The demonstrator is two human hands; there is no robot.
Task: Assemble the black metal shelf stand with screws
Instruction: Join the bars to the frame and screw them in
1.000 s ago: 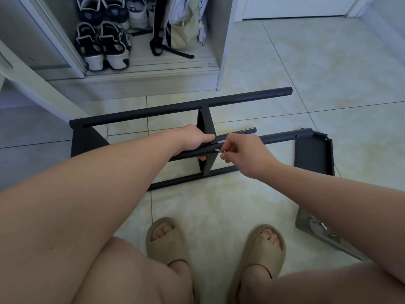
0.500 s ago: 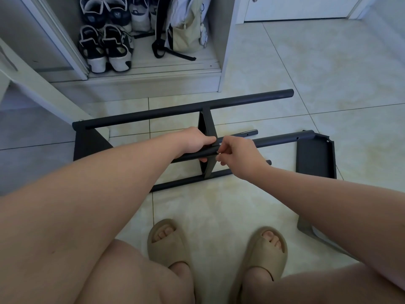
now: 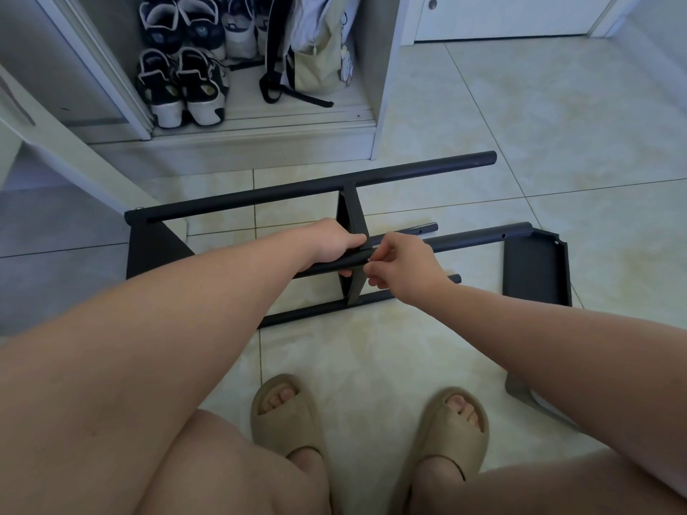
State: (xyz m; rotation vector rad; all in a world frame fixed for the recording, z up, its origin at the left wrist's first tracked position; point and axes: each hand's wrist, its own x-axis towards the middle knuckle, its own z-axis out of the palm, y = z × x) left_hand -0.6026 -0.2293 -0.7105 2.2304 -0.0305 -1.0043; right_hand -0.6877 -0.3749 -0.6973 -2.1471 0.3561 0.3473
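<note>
The black metal shelf stand lies on its side on the tiled floor, with long round poles, a flat shelf panel at the left end and a middle shelf panel seen edge-on. My left hand grips the nearest raised pole just left of the middle panel. My right hand pinches a small silver screw at the pole where the middle panel meets it. A loose black shelf tray lies at the right end of the poles.
An open cabinet behind the stand holds sneakers and a bag. A grey metal part lies on the floor at right, partly behind my right forearm. My feet in beige slides rest below the stand.
My right hand has moved its pinched screw left, up against the pole at the middle panel. My left hand keeps its grip on the pole. The camera dipped slightly.
</note>
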